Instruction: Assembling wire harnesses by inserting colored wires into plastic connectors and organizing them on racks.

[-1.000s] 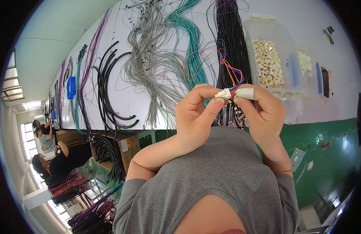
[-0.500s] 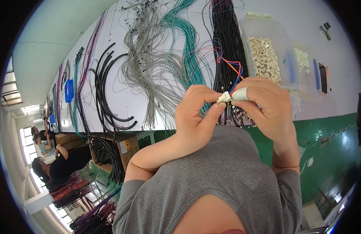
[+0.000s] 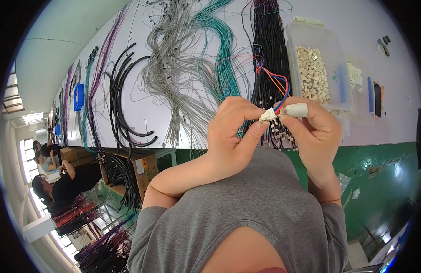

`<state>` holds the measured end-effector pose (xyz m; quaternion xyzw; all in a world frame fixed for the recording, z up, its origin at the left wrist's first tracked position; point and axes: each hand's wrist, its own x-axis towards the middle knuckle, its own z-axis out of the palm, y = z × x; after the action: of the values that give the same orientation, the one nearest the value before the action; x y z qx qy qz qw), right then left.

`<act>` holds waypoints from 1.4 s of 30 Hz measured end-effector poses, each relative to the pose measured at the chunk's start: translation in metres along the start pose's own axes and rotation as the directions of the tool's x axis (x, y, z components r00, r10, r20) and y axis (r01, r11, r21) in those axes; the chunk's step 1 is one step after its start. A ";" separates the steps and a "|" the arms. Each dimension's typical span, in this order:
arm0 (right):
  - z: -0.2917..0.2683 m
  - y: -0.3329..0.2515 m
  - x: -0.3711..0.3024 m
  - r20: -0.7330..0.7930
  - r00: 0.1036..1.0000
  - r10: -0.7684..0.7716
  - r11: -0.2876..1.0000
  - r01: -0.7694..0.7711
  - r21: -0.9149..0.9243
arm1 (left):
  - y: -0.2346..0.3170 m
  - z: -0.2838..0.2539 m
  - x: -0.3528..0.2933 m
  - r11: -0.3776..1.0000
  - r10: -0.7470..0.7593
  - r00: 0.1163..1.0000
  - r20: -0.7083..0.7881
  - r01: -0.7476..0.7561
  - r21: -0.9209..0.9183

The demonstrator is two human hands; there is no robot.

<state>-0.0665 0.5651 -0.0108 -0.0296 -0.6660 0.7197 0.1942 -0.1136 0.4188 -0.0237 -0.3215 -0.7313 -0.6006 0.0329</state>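
Observation:
Between thumb and forefinger, my left hand [image 3: 231, 129] grips a small white plastic connector housing [image 3: 268, 115]. Blue, red and orange wires [image 3: 284, 86] run down to it from a black-sheathed cable. My right hand [image 3: 317, 132] wears a white cover [image 3: 296, 110] on one finger. Its thumb and that finger pinch close beside the housing, apparently on a red wire; the exact grip is tiny and partly hidden. Behind both hands lies a thick bundle of black cables [image 3: 267, 41], with small pale connectors at its near ends.
A clear plastic bin [image 3: 340, 59] of white connector housings stands at the right, next to a smaller tray [image 3: 361, 98]. Grey wires [image 3: 167, 68], teal wires [image 3: 224, 36] and black tubes [image 3: 114, 98] lie leftward. Co-workers sit far left beside a cardboard box [image 3: 149, 170].
My right thumb and covered finger have drawn slightly rightward, away from the housing, leaving more of it and the wires showing. The view has shifted a little.

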 end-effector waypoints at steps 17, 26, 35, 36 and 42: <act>-0.021 -0.014 0.023 0.415 0.861 -0.295 0.808 0.456 -0.374 | 0.008 -0.003 0.009 0.963 0.152 0.976 0.155 -0.182 0.200; -0.001 0.010 0.000 0.124 0.958 -0.259 0.915 0.284 -0.286 | 0.005 -0.002 0.001 1.000 0.000 0.998 0.065 -0.001 0.008; 0.003 0.018 -0.008 0.126 0.975 -0.183 0.983 0.184 0.000 | 0.007 -0.002 0.000 0.999 0.010 0.998 0.060 -0.012 0.032; 0.005 0.016 -0.007 0.096 0.993 -0.062 0.964 0.035 0.264 | 0.008 -0.001 0.001 0.999 0.015 0.998 0.062 -0.017 0.028; -0.001 0.011 -0.014 0.134 0.991 0.007 0.953 -0.047 0.298 | -0.001 -0.006 0.007 0.996 0.056 0.969 0.241 -0.072 0.060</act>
<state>-0.0557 0.5614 -0.0251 0.0385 -0.5595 0.8156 0.1425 -0.1218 0.4167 -0.0202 -0.4136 -0.7393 -0.5308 -0.0249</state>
